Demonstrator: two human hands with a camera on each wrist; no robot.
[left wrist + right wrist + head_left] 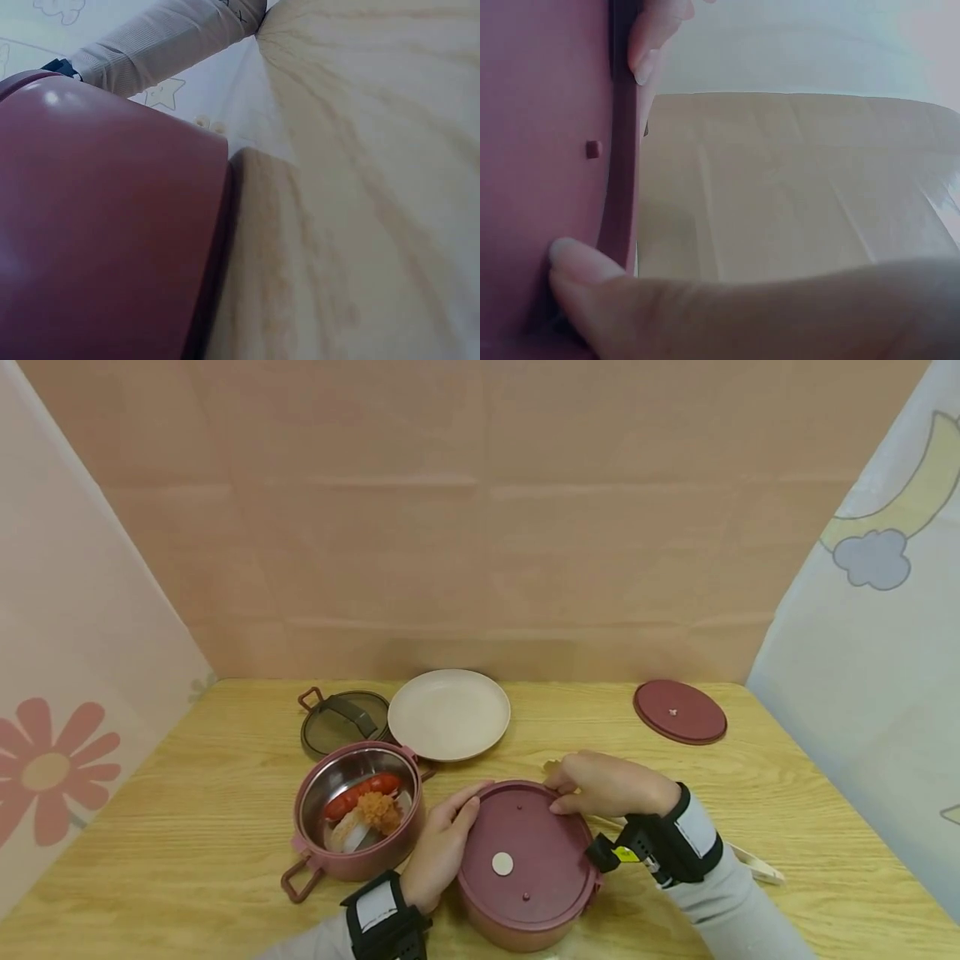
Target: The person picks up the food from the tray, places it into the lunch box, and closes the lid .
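Observation:
A dark pink pot (517,931) stands at the front middle with a flat matching pot lid (528,835) on top, which bears a white dot and two small knobs. My left hand (438,847) holds the left side, fingers along the rim and thumb near the lid's edge. At the far right rim, my right hand (611,785) grips the lid's edge. In the right wrist view its thumb (592,285) lies on the lid's top and a fingertip touches the outer rim. The left wrist view shows the pot's smooth wall (112,217), with the left hand out of sight.
Left of it, a pink steel-lined pot (360,864) holds a sausage (345,802), a fried piece (380,812) and other food. Behind are a glass lid (326,731), a white plate (450,714) and a round dark pink lid (678,712). A pale utensil (757,864) lies partly under the right arm.

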